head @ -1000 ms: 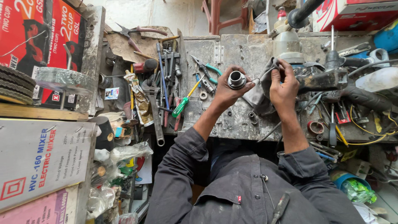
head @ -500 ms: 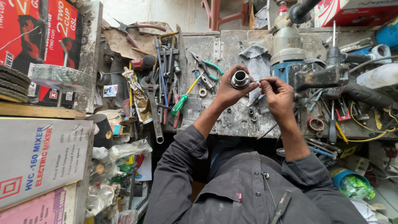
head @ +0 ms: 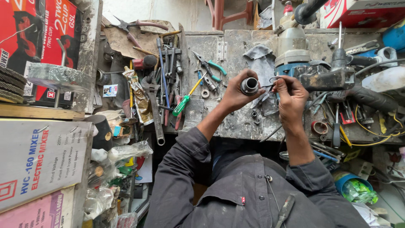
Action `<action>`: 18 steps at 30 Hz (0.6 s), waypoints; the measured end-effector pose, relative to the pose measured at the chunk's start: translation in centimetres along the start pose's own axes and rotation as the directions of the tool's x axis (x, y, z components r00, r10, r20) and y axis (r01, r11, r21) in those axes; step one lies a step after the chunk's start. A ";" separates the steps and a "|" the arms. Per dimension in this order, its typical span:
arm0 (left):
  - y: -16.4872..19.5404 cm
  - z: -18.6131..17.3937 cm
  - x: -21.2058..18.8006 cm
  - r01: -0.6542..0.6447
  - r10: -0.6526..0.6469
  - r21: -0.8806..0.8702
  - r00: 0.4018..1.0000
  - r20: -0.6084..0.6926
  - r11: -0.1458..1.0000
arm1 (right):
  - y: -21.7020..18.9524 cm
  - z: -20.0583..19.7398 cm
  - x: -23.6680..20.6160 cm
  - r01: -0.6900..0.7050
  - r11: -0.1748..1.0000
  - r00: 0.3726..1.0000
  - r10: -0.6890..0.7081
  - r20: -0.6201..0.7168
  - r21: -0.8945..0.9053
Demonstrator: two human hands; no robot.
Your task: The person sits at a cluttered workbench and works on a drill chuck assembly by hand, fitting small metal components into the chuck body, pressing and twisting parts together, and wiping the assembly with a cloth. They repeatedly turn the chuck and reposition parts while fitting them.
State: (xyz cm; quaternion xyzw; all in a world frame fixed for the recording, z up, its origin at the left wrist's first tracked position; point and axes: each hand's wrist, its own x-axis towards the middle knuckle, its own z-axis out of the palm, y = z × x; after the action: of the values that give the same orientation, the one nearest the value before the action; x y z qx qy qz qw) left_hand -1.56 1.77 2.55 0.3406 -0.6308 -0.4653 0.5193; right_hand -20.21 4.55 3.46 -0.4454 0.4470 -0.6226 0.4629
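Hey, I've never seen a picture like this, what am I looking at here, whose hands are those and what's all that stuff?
There is no machine doing the work here: a person wears a camera on the head, so you look straight down at that person's own arms, in dark sleeves, over a cluttered workbench. The left hand holds up a small round metal part, a toothed ring with a hollow middle. The right hand pinches something thin beside it; it is too small to tell what. On the bench lie a grey rag, pliers with green handles, a green-handled screwdriver, wrenches and a power tool. Cardboard boxes are stacked at the left edge.
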 end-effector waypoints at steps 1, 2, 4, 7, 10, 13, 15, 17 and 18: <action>0.1 0.1 -0.1 -0.032 0.032 0.054 0.999 -0.008 0.998 | -0.7 0.0 0.0 0.028 0.999 1.000 -0.028 0.013 -0.037; 0.1 0.2 -0.2 -0.013 0.013 0.063 1.000 0.002 0.998 | -1.5 0.1 -0.2 0.056 0.996 0.998 -0.054 0.024 -0.073; 0.2 0.3 -0.2 0.021 -0.023 0.079 0.999 0.026 0.997 | -3.3 0.4 -0.5 0.136 0.969 0.986 -0.112 0.125 -0.207; 0.1 0.4 -0.2 0.019 -0.021 0.088 1.000 0.023 0.996 | -6.2 1.2 -0.7 0.373 0.807 0.919 -0.253 0.303 -0.457; 0.0 0.5 -0.1 0.023 -0.028 0.090 0.998 0.053 0.996 | -8.5 2.4 0.0 0.543 0.591 0.836 -0.320 0.445 -0.596; -0.1 0.6 -0.4 -0.028 0.025 0.055 0.998 0.051 0.998 | -9.7 3.6 -0.2 0.563 0.483 0.823 -0.252 0.510 -0.671; -0.2 0.7 -0.5 -0.032 0.027 0.063 0.997 0.070 0.998 | -10.3 3.9 0.0 0.560 0.449 0.824 -0.217 0.523 -0.696; -0.3 0.7 -0.4 -0.042 0.037 0.061 0.996 0.081 0.997 | -10.7 3.9 -0.1 0.550 0.456 0.829 -0.193 0.525 -0.700; -0.3 0.7 -0.4 -0.048 0.043 0.056 0.996 0.081 0.997 | -10.8 3.8 -0.1 0.528 0.494 0.840 -0.180 0.512 -0.691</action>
State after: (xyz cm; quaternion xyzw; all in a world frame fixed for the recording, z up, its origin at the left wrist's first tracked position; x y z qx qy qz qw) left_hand -2.19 2.19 2.07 0.3223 -0.6718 -0.4481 0.4940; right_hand -18.38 5.97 14.66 -0.7992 0.4799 -0.3332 0.1411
